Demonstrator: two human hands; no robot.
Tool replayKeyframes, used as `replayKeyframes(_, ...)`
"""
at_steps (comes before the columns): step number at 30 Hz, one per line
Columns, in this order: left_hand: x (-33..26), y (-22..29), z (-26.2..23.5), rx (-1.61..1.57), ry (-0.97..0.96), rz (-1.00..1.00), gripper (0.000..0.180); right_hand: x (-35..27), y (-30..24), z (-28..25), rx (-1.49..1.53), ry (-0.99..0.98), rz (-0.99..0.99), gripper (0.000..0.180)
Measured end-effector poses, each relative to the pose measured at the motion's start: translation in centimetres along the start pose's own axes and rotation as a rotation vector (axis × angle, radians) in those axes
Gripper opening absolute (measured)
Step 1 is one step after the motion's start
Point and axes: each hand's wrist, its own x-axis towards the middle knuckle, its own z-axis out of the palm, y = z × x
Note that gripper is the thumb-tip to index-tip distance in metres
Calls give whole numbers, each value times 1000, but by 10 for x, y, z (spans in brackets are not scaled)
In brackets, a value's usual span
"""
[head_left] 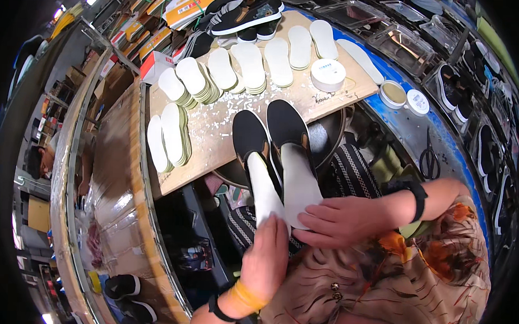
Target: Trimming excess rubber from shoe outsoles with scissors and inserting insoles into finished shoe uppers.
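Note:
Two black slip-on shoes stand side by side before me, toes pointing away: the left shoe (248, 130) and the right shoe (285, 120). A white left insole (264, 185) reaches partway into the left shoe, its heel end still outside. My left hand (268, 252) grips that heel end, fingers closed together. From the right shoe a second white insole (299, 183) sticks out, slightly blurred. My right hand (346, 221) holds its heel end, with the fingers over its edge; the thumb is hard to make out.
Beyond the shoes, a wooden board (214, 154) bears several stacks of white insoles (250, 64), white scraps and a round white tub (328, 74). Right of it are an open tin (393, 93), a lid (417, 101) and black scissors (429, 159). More shoes (242, 16) lie behind.

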Motion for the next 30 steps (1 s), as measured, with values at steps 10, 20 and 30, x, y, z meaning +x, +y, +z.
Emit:
replayKeyframes(10, 74, -95, 47, -38, 19, -6, 26, -27, 71, 76, 93, -104, 94, 22)
replayKeyframes(20, 160, -96, 69, 475, -679, 62, 16, 8, 82, 85, 32, -572, 315, 7)
replayKeyframes(30, 189, -128, 84, 109, -946, -110, 32, 4, 106, 136, 330, -988, 386, 16)
